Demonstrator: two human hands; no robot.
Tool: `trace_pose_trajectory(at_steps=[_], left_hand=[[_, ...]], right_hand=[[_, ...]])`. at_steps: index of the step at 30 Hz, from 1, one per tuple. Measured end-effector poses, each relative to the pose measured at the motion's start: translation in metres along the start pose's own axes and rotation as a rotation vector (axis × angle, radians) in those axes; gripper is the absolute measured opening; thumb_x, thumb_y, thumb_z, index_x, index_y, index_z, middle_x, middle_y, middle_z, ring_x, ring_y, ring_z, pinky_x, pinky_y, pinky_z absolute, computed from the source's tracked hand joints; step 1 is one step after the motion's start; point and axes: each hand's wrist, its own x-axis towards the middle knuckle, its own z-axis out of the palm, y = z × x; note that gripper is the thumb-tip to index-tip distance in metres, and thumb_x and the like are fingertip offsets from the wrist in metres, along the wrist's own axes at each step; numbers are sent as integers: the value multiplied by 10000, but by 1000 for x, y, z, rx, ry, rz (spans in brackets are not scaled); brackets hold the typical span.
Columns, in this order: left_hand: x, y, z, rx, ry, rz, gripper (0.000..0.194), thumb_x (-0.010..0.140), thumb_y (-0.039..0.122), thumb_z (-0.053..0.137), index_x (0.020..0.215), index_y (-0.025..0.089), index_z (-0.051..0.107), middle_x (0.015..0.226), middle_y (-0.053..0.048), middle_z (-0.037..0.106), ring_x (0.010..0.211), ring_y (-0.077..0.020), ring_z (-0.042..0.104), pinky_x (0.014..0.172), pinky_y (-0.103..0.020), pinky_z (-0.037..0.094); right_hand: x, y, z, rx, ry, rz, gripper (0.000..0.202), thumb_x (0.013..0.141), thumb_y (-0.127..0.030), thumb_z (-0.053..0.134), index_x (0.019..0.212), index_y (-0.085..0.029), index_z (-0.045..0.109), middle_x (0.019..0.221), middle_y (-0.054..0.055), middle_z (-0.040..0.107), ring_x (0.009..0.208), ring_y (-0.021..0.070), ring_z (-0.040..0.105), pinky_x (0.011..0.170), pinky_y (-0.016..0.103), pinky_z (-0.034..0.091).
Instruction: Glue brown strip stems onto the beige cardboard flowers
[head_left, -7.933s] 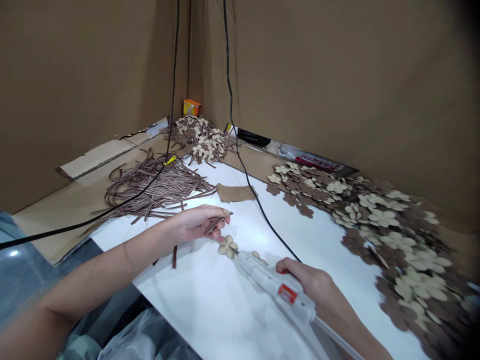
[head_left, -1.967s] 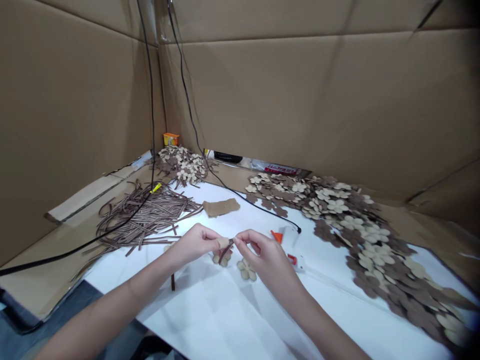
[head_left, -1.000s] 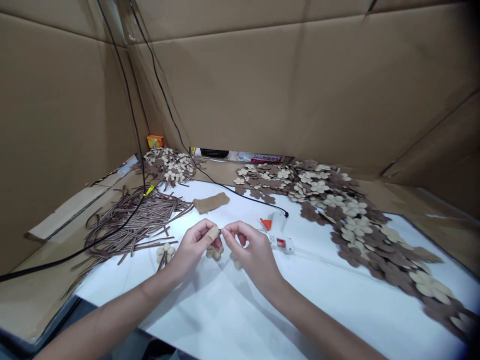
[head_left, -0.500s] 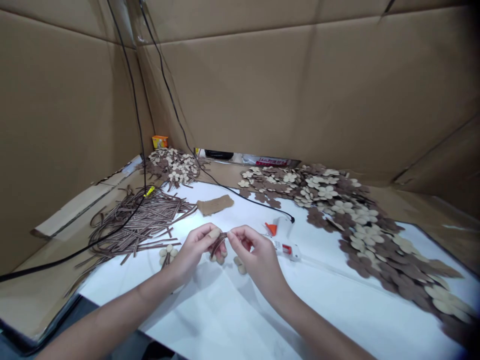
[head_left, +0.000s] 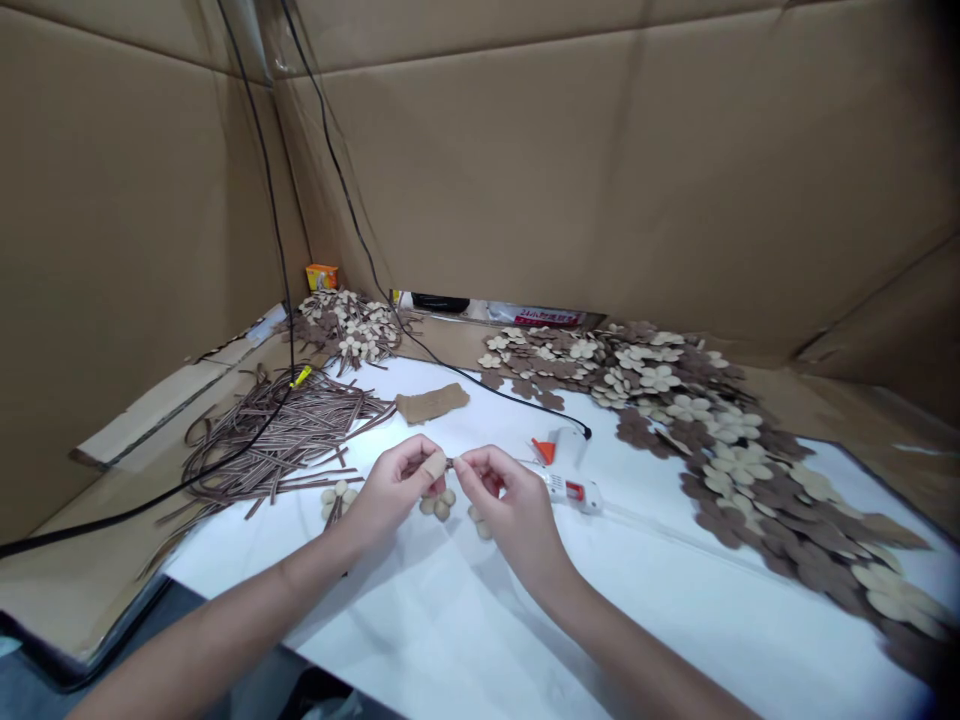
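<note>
Between the fingertips of my left hand (head_left: 396, 488) and my right hand (head_left: 508, 492), a short piece of brown strip (head_left: 450, 463) is pinched. Both hands are closed and almost touch; most of the strip is hidden by the fingers. Just below them, a beige flower (head_left: 436, 504) shows on the white sheet. Another beige flower (head_left: 339, 496) lies left of my left wrist, with a brown strip on it. Part of a third beige one (head_left: 478, 522) peeks out by my right hand. Behind my right hand lies a white glue gun (head_left: 577, 494) with an orange part (head_left: 544, 452).
A heap of brown strips (head_left: 285, 435) lies to the left. Brown and beige flower cutouts (head_left: 735, 465) spread along the right and back. A tan cloth scrap (head_left: 433, 403) lies ahead. A black cable (head_left: 480, 378) crosses the sheet, and cardboard walls (head_left: 525, 170) enclose the table.
The strip, earlier seen bent between my hands, is now mostly hidden in the fingertips. My left fingers have curled in, uncovering the beige flower beneath.
</note>
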Motion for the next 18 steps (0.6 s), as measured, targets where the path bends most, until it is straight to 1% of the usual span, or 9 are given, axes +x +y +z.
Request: trace_pose_trajectory(at_steps=[2, 4, 5, 7, 9, 11, 13, 15, 18], left_hand=[[1, -1, -2, 82, 17, 12, 230, 866, 366, 479, 740, 173, 479, 633, 20, 494, 590, -110, 493, 579, -217, 399], [5, -2, -8, 230, 48, 48, 215, 866, 357, 448, 747, 180, 477, 647, 18, 495, 605, -116, 493, 576, -211, 388], [8, -4, -12, 304, 65, 67, 199, 860, 345, 440, 753, 182, 482, 663, 15, 503, 623, -120, 495, 583, -210, 384], [13, -7, -21, 410, 64, 83, 167, 835, 316, 449, 751, 182, 504, 683, 14, 522, 647, -126, 498, 595, -209, 377], [18, -12, -29, 448, -16, 51, 143, 799, 283, 471, 727, 177, 534, 653, 18, 536, 623, -127, 503, 578, -205, 373], [21, -16, -34, 490, -137, 8, 117, 756, 225, 482, 688, 170, 560, 596, 26, 545, 573, -124, 505, 548, -201, 367], [23, -19, -35, 539, -234, -22, 118, 713, 162, 476, 661, 168, 582, 567, 29, 565, 558, -122, 511, 543, -197, 362], [25, -20, -33, 585, -290, -40, 137, 694, 137, 471, 651, 169, 597, 576, 27, 597, 573, -122, 523, 555, -193, 360], [28, -19, -30, 639, -332, -62, 144, 712, 157, 475, 664, 172, 610, 595, 27, 626, 574, -118, 522, 545, -186, 352]], right_hand=[[0, 0, 0, -37, -12, 4, 241, 847, -387, 494, 716, -200, 568, 603, -30, 564, 504, 111, 430, 486, 239, 357], [-1, 0, -1, -171, 1, -31, 216, 862, -361, 465, 770, -204, 582, 655, -16, 590, 547, 129, 464, 508, 249, 374], [-3, 2, -1, -280, 20, -78, 195, 861, -341, 463, 809, -203, 590, 696, -3, 605, 597, 148, 487, 528, 260, 384], [-10, 6, -1, -526, 61, -236, 167, 848, -292, 473, 871, -188, 601, 772, 32, 623, 720, 198, 510, 585, 292, 404], [-20, 13, 0, -702, 51, -413, 164, 830, -229, 478, 897, -162, 611, 826, 66, 627, 798, 231, 502, 660, 329, 420], [-30, 21, 1, -771, -11, -525, 200, 817, -154, 459, 936, -145, 620, 921, 93, 627, 845, 240, 500, 729, 357, 424], [-38, 27, 3, -798, -78, -565, 273, 805, -110, 446, 1019, -145, 613, 1038, 106, 613, 907, 249, 502, 766, 376, 423], [-43, 32, 4, -819, -124, -563, 328, 811, -103, 442, 1100, -153, 590, 1108, 103, 604, 960, 257, 501, 777, 387, 423], [-45, 34, 4, -813, -157, -550, 357, 821, -99, 443, 1153, -144, 568, 1080, 92, 630, 967, 252, 509, 792, 389, 425]])
